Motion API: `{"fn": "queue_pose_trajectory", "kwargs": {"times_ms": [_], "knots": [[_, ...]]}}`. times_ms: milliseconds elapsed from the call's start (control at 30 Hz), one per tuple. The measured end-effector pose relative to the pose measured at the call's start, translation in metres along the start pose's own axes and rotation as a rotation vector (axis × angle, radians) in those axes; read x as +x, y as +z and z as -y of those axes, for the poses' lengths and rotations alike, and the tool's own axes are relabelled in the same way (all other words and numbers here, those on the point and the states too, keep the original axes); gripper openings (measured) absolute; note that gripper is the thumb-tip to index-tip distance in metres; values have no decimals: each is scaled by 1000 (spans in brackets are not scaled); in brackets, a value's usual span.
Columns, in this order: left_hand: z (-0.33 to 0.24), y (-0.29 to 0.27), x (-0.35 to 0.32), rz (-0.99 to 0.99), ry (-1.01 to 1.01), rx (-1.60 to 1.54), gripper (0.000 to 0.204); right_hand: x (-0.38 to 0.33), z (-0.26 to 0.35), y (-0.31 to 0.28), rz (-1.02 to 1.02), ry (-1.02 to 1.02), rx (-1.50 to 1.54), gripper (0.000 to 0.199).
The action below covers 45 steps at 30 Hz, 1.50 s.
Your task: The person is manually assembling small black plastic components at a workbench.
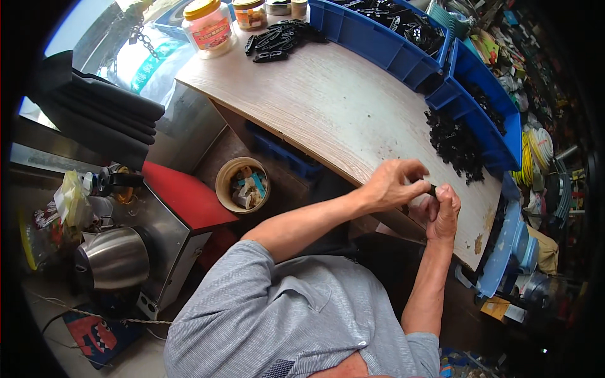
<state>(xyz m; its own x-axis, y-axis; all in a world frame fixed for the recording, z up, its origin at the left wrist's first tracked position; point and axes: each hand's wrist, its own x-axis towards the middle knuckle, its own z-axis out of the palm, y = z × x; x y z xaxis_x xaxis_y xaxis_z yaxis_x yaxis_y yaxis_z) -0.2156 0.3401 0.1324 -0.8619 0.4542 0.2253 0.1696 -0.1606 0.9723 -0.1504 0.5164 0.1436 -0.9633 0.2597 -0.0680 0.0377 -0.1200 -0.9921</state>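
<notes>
Near the front edge of the wooden table (328,101), my left hand (396,184) and my right hand (443,211) meet. Between their fingertips shows a small black piece (432,189), mostly covered, so its exact kind cannot be made out. My left thumb and fingers close on its left end. The right thumb and curled fingers pinch its other end. Beyond my right hand lies a heap of small black parts (455,143). A pile of longer black clip-like pieces (283,39) rests at the table's far left.
Blue bins (378,50) with black parts line the far and right sides. A lidded jar (209,30) stands far left. Left of the table are a waste bucket (222,183), a red-topped cabinet (183,195) and a steel kettle (116,257). A light-blue tub (504,249) sits right.
</notes>
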Motion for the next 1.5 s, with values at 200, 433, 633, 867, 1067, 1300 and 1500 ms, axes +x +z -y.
{"fn": "queue_pose_trajectory", "kwargs": {"times_ms": [200,433,633,867,1067,1300,1500], "knots": [[0,-202,66,-847,574,1188,48,-4,-3,1,-52,16,137,31],[19,-317,86,-641,-35,1517,71,1,-7,-3,-49,13,136,31],[38,-268,73,-411,144,1479,51,-1,-5,-2,-74,28,118,31],[34,-179,55,-203,261,1352,52,1,-1,4,-63,56,170,31],[18,-144,39,-243,339,1266,56,-3,6,-19,-184,61,220,33],[7,-149,10,-139,395,1418,38,7,37,-108,-887,45,303,41],[5,-103,18,-66,520,1333,32,23,29,-117,-728,103,65,31]]}}
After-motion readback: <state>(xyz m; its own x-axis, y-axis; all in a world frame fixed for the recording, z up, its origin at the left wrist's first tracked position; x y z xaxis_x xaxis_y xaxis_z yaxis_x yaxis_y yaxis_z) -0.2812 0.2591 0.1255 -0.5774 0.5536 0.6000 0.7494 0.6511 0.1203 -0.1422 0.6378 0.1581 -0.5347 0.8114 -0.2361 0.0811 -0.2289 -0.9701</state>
